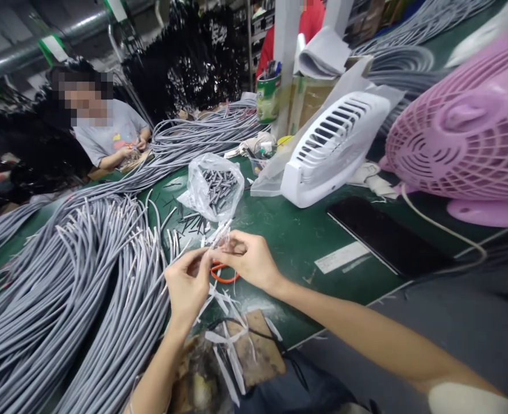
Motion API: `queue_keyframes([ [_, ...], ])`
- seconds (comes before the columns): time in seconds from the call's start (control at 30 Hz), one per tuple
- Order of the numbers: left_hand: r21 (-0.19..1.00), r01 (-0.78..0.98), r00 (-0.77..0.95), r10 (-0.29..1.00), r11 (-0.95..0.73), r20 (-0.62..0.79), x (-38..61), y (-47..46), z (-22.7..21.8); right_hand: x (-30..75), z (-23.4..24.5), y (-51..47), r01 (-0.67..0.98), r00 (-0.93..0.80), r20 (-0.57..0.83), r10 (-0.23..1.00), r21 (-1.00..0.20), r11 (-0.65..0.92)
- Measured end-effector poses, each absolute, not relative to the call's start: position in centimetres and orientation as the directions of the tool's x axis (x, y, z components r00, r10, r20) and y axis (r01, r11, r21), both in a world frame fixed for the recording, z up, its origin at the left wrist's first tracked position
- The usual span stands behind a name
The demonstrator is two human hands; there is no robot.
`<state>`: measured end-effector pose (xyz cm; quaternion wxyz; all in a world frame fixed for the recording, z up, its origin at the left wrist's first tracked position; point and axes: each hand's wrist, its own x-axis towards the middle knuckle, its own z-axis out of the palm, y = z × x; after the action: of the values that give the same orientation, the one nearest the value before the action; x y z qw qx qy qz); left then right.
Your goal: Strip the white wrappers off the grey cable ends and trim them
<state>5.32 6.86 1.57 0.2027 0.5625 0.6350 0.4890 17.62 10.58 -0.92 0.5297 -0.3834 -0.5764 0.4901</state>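
My left hand (188, 283) and my right hand (256, 260) meet over the green table, both with fingers pinched together. A thin whitish piece (222, 231) sticks up from between their fingertips; its kind is too blurred to tell. Under my fingers lies an orange loop (224, 280), like a scissors handle, partly hidden by my right hand. Just beyond stands an open clear plastic bag (193, 183) of short dark tube pieces (220, 190), with more dark pieces (192, 223) loose beside it. Left of my left hand lie bundled grey cables (137, 322) with pale ends.
A white fan (338, 146), a pink fan (461, 132) and a dark phone (385, 236) are on the right. White strips (230, 339) and a brown board (260, 348) lie near my body. Across the table, a co-worker (111, 129) handles something small.
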Motion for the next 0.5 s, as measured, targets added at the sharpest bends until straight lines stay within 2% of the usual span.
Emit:
queue_keyframes([
  [0.1, 0.911, 0.408, -0.262, 0.947, -0.064, 0.184, 5.4, 6.8, 1.7, 17.7, -1.0, 11.2, -0.213, -0.196, 0.164, 0.967, -0.969, 0.121],
  [0.17, 0.957, 0.29, -0.198, 0.978, -0.009, 0.069, 5.2, 6.9, 1.8, 17.9, -0.9, 11.4, -0.296, -0.299, 0.16, 0.941, -0.953, 0.068],
  [0.33, 0.988, 0.073, 0.07, 0.988, 0.133, -0.139, 4.7, 7.0, 2.5, 18.9, 0.1, 11.7, -0.44, -0.641, 0.19, 0.744, -0.885, -0.154],
  [0.4, 0.982, 0.029, 0.118, 0.975, 0.188, -0.19, 4.8, 7.1, 2.9, 19.1, 0.2, 11.8, -0.457, -0.683, 0.157, 0.713, -0.854, -0.249],
  [0.5, 0.971, -0.025, 0.124, 0.964, 0.238, -0.234, 5.1, 7.1, 3.2, 18.9, 0.1, 11.9, -0.486, -0.603, 0.092, 0.793, -0.83, -0.273],
])
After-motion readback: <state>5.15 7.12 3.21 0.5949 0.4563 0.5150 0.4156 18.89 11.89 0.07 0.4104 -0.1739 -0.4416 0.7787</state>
